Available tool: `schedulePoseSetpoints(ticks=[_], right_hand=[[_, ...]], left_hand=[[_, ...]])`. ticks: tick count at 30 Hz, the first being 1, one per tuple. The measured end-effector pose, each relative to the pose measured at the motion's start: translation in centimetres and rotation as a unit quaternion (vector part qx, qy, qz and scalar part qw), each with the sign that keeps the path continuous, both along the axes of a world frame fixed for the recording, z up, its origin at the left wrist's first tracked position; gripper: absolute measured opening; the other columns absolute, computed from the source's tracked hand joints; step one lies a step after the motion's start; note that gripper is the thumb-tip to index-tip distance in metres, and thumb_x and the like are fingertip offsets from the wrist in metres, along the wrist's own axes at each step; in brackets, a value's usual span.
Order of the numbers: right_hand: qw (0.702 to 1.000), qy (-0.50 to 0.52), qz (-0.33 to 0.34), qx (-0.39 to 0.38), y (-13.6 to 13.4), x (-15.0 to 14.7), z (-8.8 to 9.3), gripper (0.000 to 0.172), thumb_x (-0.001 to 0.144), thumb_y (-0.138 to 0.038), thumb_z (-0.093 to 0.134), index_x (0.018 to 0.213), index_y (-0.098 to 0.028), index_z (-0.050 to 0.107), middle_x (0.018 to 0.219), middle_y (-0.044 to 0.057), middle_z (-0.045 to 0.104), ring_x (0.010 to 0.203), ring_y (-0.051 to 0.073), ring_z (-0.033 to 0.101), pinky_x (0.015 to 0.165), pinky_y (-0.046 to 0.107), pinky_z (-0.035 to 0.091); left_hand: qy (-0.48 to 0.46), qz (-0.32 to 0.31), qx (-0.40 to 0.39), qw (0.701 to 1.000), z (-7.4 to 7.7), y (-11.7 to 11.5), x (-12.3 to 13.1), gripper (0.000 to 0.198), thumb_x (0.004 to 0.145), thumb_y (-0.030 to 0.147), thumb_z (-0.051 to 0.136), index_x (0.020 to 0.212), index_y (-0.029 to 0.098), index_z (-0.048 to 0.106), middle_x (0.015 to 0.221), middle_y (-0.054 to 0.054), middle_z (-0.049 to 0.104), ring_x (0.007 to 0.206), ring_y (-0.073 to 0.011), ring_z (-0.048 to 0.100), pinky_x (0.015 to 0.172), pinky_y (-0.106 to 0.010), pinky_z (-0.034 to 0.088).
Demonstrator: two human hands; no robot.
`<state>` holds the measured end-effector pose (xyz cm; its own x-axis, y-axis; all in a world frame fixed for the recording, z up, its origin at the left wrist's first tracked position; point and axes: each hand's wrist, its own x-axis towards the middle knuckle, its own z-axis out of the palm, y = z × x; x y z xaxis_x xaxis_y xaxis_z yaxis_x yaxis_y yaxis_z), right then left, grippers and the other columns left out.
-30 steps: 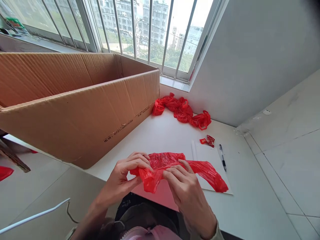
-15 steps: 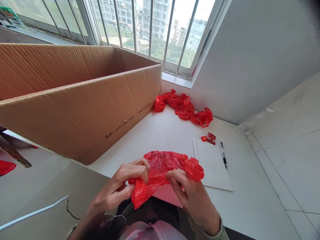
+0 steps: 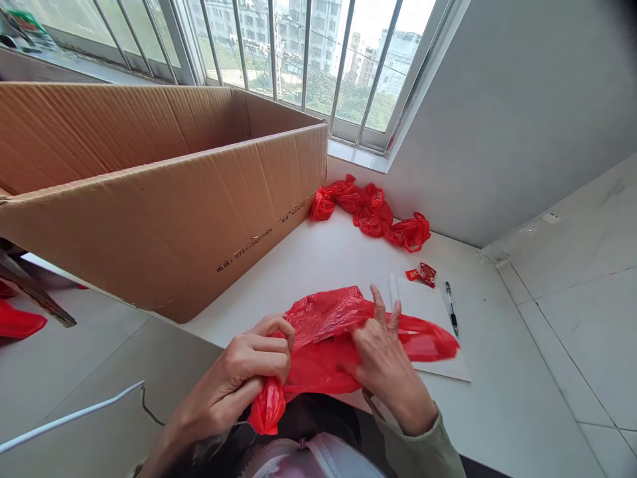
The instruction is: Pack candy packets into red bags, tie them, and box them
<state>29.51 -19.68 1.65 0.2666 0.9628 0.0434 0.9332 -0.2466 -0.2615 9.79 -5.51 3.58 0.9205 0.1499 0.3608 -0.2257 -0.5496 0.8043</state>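
Observation:
A crumpled red plastic bag (image 3: 323, 365) is stretched between my hands above the table's front edge. My left hand (image 3: 249, 372) is closed on its left end, with a bunched tip hanging below the fingers. My right hand (image 3: 388, 358) is against the right part of the bag, slightly blurred. Two of its fingers point up and the thumb stands apart from the others; the fingertips near the bag's folds are partly hidden. A loose strip of the bag reaches right past this hand, over a white sheet (image 3: 442, 368).
A large open cardboard box (image 3: 149, 245) stands on the left of the white table (image 3: 507, 372). Several knotted red bags (image 3: 373, 212) lie along the wall. Small red packets (image 3: 426, 273) and a pen (image 3: 452, 309) lie near the sheet. Behind is a barred window (image 3: 308, 66).
My right hand has lifted its outer fingers and spread them. The bag's bunched right end has loosened and now stretches out to the right. My left hand keeps its hold, slightly lower.

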Motion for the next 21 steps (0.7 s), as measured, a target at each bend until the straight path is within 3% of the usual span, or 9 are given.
schedulePoseSetpoints(ticks=[4, 8, 11, 13, 14, 16, 18, 21], right_hand=[[0.999, -0.013, -0.027, -0.042, -1.5, 1.8, 0.4, 0.016, 0.077, -0.025, 0.062, 0.092, -0.023, 0.063, 0.09, 0.005, 0.062, 0.144, 0.036, 0.016, 0.112, 0.063, -0.007], [0.998, -0.046, -0.004, -0.044, -1.8, 2.3, 0.8, 0.042, 0.074, -0.022, 0.062, 0.115, -0.026, 0.059, 0.095, 0.006, 0.064, 0.146, 0.036, 0.008, 0.11, 0.066, -0.007], [0.997, -0.068, 0.02, -0.018, -1.3, 2.3, 0.5, 0.056, 0.069, -0.023, 0.067, 0.124, -0.025, 0.056, 0.107, 0.008, 0.063, 0.146, 0.037, 0.002, 0.11, 0.067, -0.009], [0.996, -0.08, 0.031, -0.002, -0.9, 2.2, 0.2, 0.057, 0.065, -0.025, 0.071, 0.12, -0.023, 0.058, 0.116, 0.01, 0.06, 0.146, 0.038, -0.003, 0.11, 0.066, -0.012], [0.996, -0.085, 0.036, 0.006, -0.8, 2.2, 0.1, 0.055, 0.064, -0.025, 0.071, 0.118, -0.022, 0.059, 0.12, 0.01, 0.059, 0.146, 0.038, -0.006, 0.11, 0.066, -0.013], [0.994, -0.093, 0.046, 0.025, -0.7, 2.1, -0.3, 0.048, 0.065, -0.023, 0.07, 0.113, -0.023, 0.061, 0.127, 0.01, 0.056, 0.146, 0.036, -0.007, 0.11, 0.065, -0.012], [0.992, -0.1, 0.056, 0.043, -1.0, 2.2, -0.6, 0.042, 0.069, -0.019, 0.067, 0.11, -0.022, 0.062, 0.133, 0.01, 0.053, 0.147, 0.035, -0.004, 0.111, 0.065, -0.011], [0.992, -0.103, 0.054, 0.046, -1.8, 2.8, -0.7, 0.035, 0.071, -0.021, 0.066, 0.105, -0.022, 0.064, 0.134, 0.009, 0.054, 0.147, 0.036, 0.001, 0.111, 0.064, -0.012]], left_hand=[[0.026, 0.065, 0.067, 0.995, 0.0, 1.8, -1.3, 0.028, 0.088, 0.023, 0.026, 0.066, 0.02, 0.043, 0.066, -0.004, 0.05, 0.078, -0.0225, 0.045, 0.088, -0.042, 0.036], [0.06, 0.161, 0.166, 0.971, 0.6, 2.7, -1.2, 0.037, 0.093, 0.03, 0.029, 0.064, 0.019, 0.049, 0.074, -0.004, 0.059, 0.09, -0.0248, 0.048, 0.092, -0.045, 0.033], [0.015, 0.257, 0.281, 0.925, 1.5, 1.2, 0.2, 0.032, 0.093, 0.036, 0.046, 0.068, 0.019, 0.056, 0.079, -0.004, 0.063, 0.093, -0.027, 0.049, 0.093, -0.049, 0.034], [-0.028, 0.293, 0.35, 0.889, 2.0, -0.6, 1.8, 0.016, 0.092, 0.028, 0.054, 0.082, 0.019, 0.061, 0.088, -0.005, 0.066, 0.099, -0.0278, 0.049, 0.095, -0.049, 0.037], [-0.052, 0.275, 0.376, 0.884, 2.1, -1.6, 2.7, 0.01, 0.093, 0.021, 0.054, 0.088, 0.018, 0.062, 0.093, -0.006, 0.066, 0.102, -0.0272, 0.049, 0.096, -0.047, 0.039], [-0.064, 0.178, 0.41, 0.892, 1.7, -3.2, 4.5, 0.013, 0.094, 0.013, 0.05, 0.095, 0.016, 0.062, 0.099, -0.006, 0.066, 0.108, -0.0255, 0.049, 0.099, -0.042, 0.041], [-0.019, 0.11, 0.427, 0.897, 0.5, -3.7, 6.0, 0.012, 0.095, 0.014, 0.051, 0.099, 0.015, 0.062, 0.1, -0.007, 0.066, 0.113, -0.0259, 0.05, 0.101, -0.042, 0.041], [0.122, 0.128, 0.42, 0.89, -1.8, -2.3, 6.7, 0.017, 0.092, 0.029, 0.059, 0.096, 0.014, 0.066, 0.103, -0.01, 0.067, 0.109, -0.0318, 0.054, 0.093, -0.051, 0.046]])
